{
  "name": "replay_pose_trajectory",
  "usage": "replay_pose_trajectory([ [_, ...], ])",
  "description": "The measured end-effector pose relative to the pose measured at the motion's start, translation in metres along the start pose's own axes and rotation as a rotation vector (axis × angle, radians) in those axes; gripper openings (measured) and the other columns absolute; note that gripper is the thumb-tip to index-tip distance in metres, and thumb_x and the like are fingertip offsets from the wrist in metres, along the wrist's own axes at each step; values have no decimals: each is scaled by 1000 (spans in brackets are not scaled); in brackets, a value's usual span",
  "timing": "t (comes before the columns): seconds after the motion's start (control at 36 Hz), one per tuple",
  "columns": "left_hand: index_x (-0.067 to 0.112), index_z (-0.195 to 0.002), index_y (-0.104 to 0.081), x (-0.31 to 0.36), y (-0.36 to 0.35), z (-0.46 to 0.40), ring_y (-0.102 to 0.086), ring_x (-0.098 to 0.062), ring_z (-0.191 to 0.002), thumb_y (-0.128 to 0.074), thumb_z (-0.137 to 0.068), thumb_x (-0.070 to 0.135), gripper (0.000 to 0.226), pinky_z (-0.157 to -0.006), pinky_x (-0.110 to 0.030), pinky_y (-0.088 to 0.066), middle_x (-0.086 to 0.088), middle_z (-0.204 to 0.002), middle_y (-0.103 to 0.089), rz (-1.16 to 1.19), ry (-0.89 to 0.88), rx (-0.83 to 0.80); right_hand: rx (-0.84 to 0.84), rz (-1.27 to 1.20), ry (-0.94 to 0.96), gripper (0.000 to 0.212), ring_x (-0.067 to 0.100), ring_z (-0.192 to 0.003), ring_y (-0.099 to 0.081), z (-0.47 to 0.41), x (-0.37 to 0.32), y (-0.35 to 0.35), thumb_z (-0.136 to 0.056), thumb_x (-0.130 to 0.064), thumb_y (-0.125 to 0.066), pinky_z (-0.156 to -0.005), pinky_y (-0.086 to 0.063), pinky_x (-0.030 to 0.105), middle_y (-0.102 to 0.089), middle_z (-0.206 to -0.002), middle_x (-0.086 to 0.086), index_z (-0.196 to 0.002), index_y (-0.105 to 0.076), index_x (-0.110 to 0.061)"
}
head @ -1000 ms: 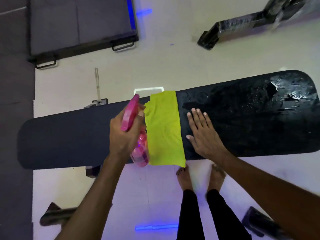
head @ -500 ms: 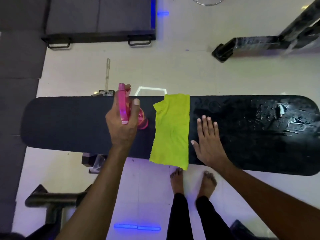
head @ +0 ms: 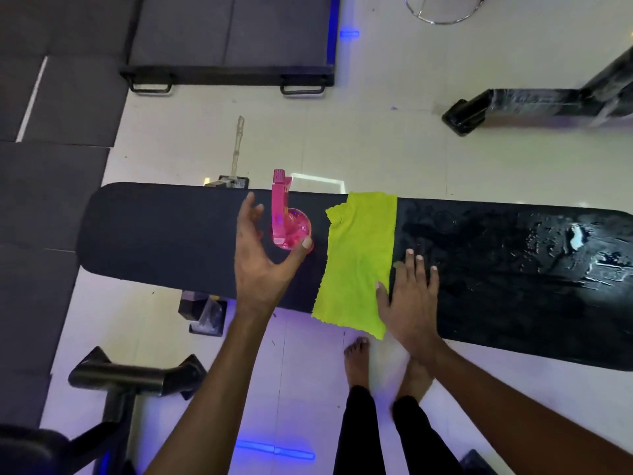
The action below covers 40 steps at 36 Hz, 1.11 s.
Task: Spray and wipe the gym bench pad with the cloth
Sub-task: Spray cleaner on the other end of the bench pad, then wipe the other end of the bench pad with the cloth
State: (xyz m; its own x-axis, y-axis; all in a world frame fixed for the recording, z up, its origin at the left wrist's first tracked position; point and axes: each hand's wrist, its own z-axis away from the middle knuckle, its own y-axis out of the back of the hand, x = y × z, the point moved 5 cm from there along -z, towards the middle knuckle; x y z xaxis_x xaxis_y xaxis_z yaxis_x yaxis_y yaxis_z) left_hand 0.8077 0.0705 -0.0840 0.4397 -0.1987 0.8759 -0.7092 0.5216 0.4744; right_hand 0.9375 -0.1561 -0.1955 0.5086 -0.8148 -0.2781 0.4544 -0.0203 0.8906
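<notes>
The long black bench pad (head: 164, 234) runs left to right; its right half glistens with wet spray. A yellow-green cloth (head: 359, 258) lies draped across the pad's middle, its near edge hanging over the front. A pink spray bottle (head: 286, 221) stands upright on the pad left of the cloth. My left hand (head: 263, 265) is open around the bottle, fingers spread, thumb tip by its base. My right hand (head: 411, 299) lies flat on the pad, its thumb on the cloth's right edge.
My bare feet (head: 358, 365) stand on the white tile floor just in front of the bench. Dark floor mats (head: 54, 186) lie to the left, a black platform (head: 226, 39) behind, a machine leg (head: 513, 108) at back right, a black metal frame (head: 130, 378) at front left.
My left hand set the pink bottle upright on the pad and its fingers opened off it. My right hand slid left until its thumb reached the cloth.
</notes>
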Motion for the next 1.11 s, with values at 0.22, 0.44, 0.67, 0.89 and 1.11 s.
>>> replay_pose_trajectory([
  [0.22, 23, -116, -61, -58, -18, 58, -63, -5, -80, -77, -95, 28, 26, -72, -26, -54, 3, -93, -65, -68, 227, 143, 1, -78, -124, 33, 35, -164, -26, -10, -6, 1, -109, -24, -58, -136, -12, 47, -35, -172, 23, -129, -65, 1],
  [0.44, 9, -94, -77, -59, -87, 60, -72, -25, -82, -68, -98, 11, 10, -79, -44, -57, -5, -86, -76, -211, 185, -185, 163, -436, -251, 13, 49, -87, -69, 9, 5, 20, -99, -11, -71, -73, -48, 50, -71, -88, 25, -104, -63, -2],
  [0.67, 16, -131, -73, 12, -186, -7, -60, -33, -114, -70, -93, 2, 40, -98, -43, -47, -13, -122, -68, -384, -181, -560, 108, -710, -343, 21, 30, -68, -66, 9, 61, 39, -94, -12, -79, -68, -44, 34, -62, -60, -10, -90, -61, -21],
  [0.89, 40, -119, -75, 64, -283, -28, -39, -31, -132, -77, -90, 31, 30, -105, -45, -32, -1, -138, -53, -879, -574, -897, 143, -825, -307, 15, 12, -54, -55, 15, 137, 83, -92, -11, -80, -62, -46, 31, -68, -62, 3, -88, -72, -22],
  [1.11, 20, -101, -77, 120, -335, -28, -59, -20, -110, -84, -84, 25, 19, -102, -39, -37, 9, -95, -68, -720, -438, -1059, 292, -788, -394, 10, 10, -62, -68, 34, 229, 144, -91, -12, -82, -67, -59, 34, -76, -71, -3, -89, -81, -22],
])
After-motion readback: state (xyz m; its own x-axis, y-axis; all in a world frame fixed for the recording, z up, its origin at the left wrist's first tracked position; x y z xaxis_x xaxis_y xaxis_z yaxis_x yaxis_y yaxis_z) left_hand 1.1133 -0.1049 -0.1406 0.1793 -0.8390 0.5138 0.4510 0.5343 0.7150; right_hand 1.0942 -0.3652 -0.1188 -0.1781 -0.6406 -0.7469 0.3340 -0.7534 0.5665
